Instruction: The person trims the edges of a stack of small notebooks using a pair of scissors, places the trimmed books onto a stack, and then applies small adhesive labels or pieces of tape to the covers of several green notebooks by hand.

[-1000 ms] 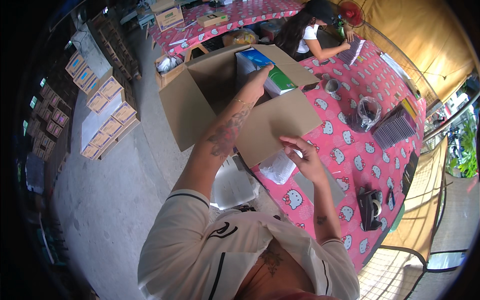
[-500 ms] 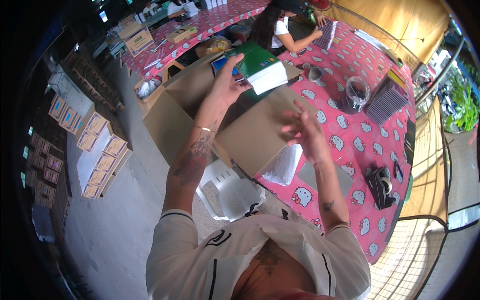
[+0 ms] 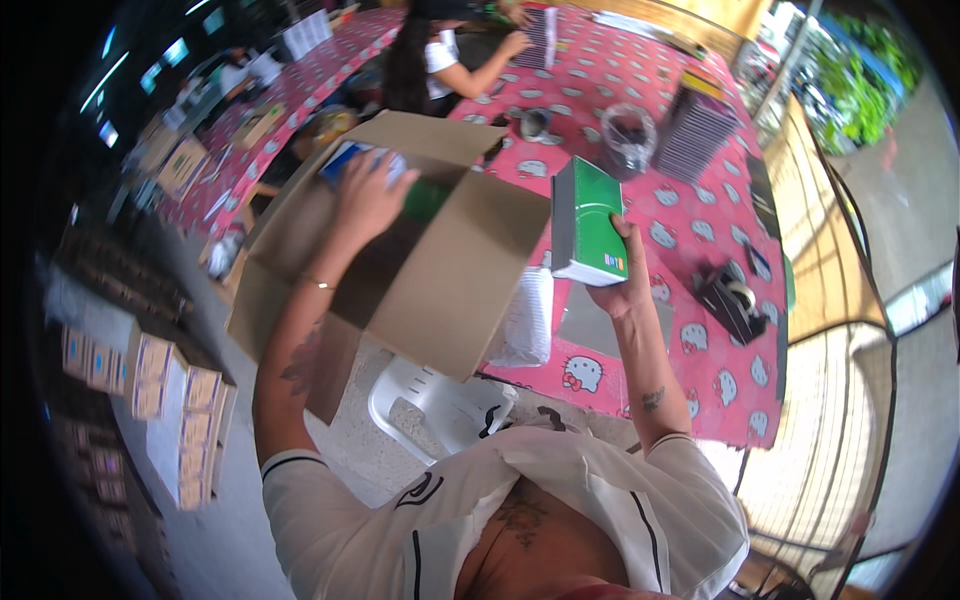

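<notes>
Right hand [image 3: 622, 288] raised, green book [image 3: 598, 225] gripped, thumb [image 3: 621, 225] laid along cover, held above the worktop [image 3: 640, 385] near its left edge, left arm [image 3: 298, 345] outstretched, left hand [image 3: 368, 200] lowered over blue book [image 3: 343, 160] inside open carton [image 3: 465, 275], grip not discernible.

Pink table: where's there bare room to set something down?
The pink table has bare cloth right of the held green book, between the dark stack and the tape dispenser, and between the dispenser and the table's near edge. It's crowded where the stack and plastic-lined container stand close, and left, where the white pack lies by the box flap.
</notes>
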`<state>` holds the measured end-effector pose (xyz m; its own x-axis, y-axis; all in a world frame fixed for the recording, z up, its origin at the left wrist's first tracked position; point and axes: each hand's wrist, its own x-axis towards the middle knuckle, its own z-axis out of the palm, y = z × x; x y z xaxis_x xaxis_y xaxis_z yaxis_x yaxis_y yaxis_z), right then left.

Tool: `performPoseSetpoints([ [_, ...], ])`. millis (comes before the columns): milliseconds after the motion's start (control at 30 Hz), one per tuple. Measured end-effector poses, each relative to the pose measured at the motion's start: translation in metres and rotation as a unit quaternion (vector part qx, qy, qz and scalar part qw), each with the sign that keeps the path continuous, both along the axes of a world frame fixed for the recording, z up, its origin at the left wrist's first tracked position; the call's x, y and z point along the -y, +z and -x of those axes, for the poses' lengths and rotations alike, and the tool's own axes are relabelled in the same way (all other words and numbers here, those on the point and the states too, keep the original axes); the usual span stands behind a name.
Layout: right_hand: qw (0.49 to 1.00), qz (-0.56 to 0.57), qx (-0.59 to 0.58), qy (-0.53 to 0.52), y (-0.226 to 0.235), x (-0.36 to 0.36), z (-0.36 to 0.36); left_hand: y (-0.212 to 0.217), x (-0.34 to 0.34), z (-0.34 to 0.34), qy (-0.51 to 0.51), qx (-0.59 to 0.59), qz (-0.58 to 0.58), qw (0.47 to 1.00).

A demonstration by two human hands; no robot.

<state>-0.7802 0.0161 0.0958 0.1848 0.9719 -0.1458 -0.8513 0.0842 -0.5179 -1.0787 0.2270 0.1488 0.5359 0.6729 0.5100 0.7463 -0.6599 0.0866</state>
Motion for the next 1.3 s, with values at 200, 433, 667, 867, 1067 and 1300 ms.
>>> performPoseSetpoints([
  [200, 0.988, 0.077, 0.107, -0.081, -0.091, -0.009, -0.152, -0.014, -0.044, -0.002, 0.175, -0.161, 0.156, 0.959],
  [433, 0.963, 0.19, 0.163, -0.098, -0.192, -0.05, -0.314, -0.002, -0.016, -0.01, 0.076, 0.015, 0.003, 0.997],
  [667, 0.897, 0.309, 0.295, -0.114, -0.253, -0.116, -0.386, 0.015, 0.075, 0.014, 0.125, -0.023, 0.192, 0.973],
  [867, 0.781, 0.319, 0.527, -0.105, -0.261, -0.098, -0.476, 0.007, 0.053, 0.023, 0.103, -0.078, 0.313, 0.941],
  [1067, 0.605, 0.343, 0.664, -0.274, -0.148, -0.136, -0.374, -0.024, 0.029, 0.029, 0.179, 0.278, 0.584, 0.742],
  [1300, 0.801, 0.005, 0.591, -0.09, -0.061, -0.098, -0.183, -0.109, -0.029, -0.028, 0.149, 0.343, 0.618, 0.692],
])
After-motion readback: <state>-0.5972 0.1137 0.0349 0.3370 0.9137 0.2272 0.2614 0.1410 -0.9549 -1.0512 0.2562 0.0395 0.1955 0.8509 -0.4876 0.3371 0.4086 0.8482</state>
